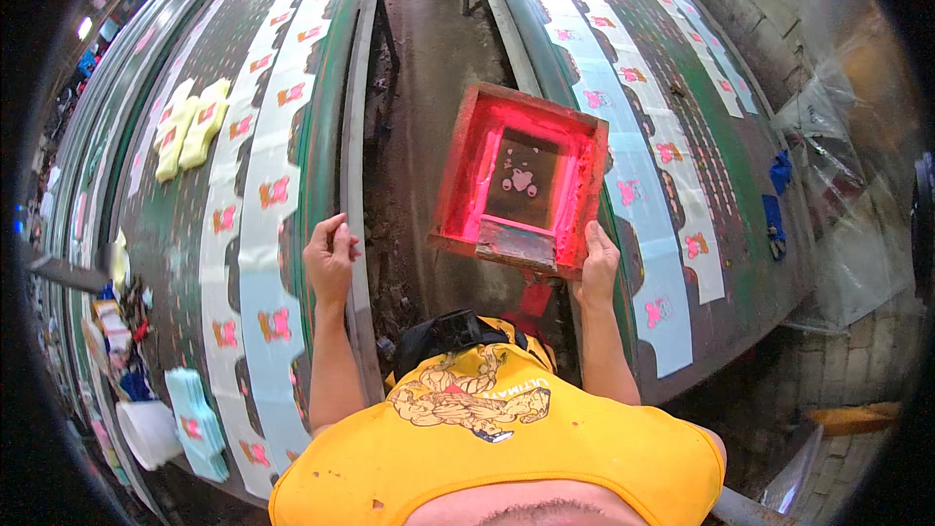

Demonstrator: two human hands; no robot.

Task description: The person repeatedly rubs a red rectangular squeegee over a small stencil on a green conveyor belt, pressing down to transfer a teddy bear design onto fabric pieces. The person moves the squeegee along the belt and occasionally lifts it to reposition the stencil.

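My right hand [597, 263] grips the lower right corner of a red-stained screen printing frame [458, 170], thumb along its side. The frame is tilted over the aisle, with bright pink ink round its inner walls and a small bear-like pattern on its mesh [545, 158]. Along its lower inside edge lies a grey, ink-smeared bar, perhaps a squeegee [516, 244]. My left hand [332, 251] is raised beside the left table's edge, fingers curled in and nothing showing in them. Nearest to it is a strip of pale fabric pieces [276, 263] printed with pink-and-red bears.
Long green printing tables [326, 127] flank the narrow aisle [429, 49]. Light blue printed pieces [648, 253] line the right table. Yellow pieces [202, 127] and a blue stack [198, 429] lie on the left, near a white bucket [148, 433]. Plastic sheeting [828, 234] hangs at the right.
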